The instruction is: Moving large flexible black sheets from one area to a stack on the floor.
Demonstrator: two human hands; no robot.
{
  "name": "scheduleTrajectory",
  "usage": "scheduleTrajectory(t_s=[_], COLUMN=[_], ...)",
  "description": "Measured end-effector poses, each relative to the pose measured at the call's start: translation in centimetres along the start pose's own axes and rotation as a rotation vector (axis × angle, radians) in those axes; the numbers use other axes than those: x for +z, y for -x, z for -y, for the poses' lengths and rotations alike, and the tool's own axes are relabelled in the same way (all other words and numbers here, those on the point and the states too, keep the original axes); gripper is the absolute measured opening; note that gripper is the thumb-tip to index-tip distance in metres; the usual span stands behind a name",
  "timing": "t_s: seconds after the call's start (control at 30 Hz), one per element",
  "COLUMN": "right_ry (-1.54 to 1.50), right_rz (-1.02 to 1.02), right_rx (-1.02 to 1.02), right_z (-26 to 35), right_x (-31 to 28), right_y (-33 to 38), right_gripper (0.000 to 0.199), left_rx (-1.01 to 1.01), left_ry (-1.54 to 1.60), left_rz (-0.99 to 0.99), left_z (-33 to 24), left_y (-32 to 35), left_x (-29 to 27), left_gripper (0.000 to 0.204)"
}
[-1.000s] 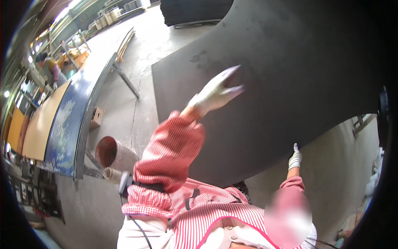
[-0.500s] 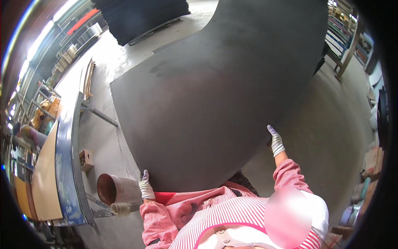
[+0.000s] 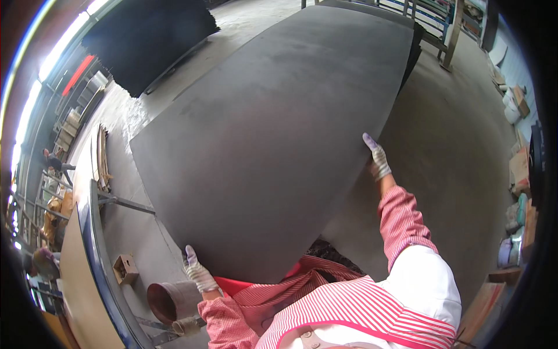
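A large dark grey sheet (image 3: 267,139) stretches from my waist far out ahead of me, its far end over a stack of similar dark sheets (image 3: 414,55). My left hand (image 3: 199,271), in a whitish glove, grips its near left edge with the thumb on top. On the right edge, farther out, my gloved right hand (image 3: 376,156) holds the sheet the same way. The fingers of both hands are mostly hidden beneath it. The near corner lies close against my red and white striped apron (image 3: 343,302).
To the left stands a table (image 3: 78,273) with a tan top and blue edge. A rusty bucket (image 3: 168,302) and a small wooden box (image 3: 125,269) are beside it. Another dark stack (image 3: 148,43) stands far left. A person (image 3: 57,164) is in the left background. Boxes (image 3: 519,168) line the right.
The sheet's far part, raised and curved before, now lies flatter over the stack. My right hand has moved farther out, my left slightly left and nearer. The view has shifted.
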State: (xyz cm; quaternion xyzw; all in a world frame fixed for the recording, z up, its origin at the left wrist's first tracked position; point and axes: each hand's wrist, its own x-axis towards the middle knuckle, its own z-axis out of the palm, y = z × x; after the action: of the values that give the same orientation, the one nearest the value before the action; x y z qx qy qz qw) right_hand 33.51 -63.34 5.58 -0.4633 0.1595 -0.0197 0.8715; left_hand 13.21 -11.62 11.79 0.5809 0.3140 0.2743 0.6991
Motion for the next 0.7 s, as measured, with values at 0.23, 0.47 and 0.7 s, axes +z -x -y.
scheduleTrajectory(t_s=[0.23, 0.47, 0.7], right_ry=[0.053, 0.312, 0.364], right_rz=[-0.271, -0.120, -0.292], right_rx=[-0.041, 0.213, 0.296], right_z=[-1.8, -2.4, -3.8], right_x=[-9.3, 2.6, 1.2], right_y=[-15.1, -4.4, -6.2], right_gripper=[0.052, 0.042, 0.041], left_rx=[-0.106, -0.190, 0.014], left_ry=[0.020, -0.144, -0.723], left_rz=[0.455, 0.721, 0.520], left_z=[4.0, 7.2, 11.5], left_y=[-7.0, -11.1, -9.2], left_x=[13.3, 21.4, 26.0], left_gripper=[0.049, 0.098, 0.081])
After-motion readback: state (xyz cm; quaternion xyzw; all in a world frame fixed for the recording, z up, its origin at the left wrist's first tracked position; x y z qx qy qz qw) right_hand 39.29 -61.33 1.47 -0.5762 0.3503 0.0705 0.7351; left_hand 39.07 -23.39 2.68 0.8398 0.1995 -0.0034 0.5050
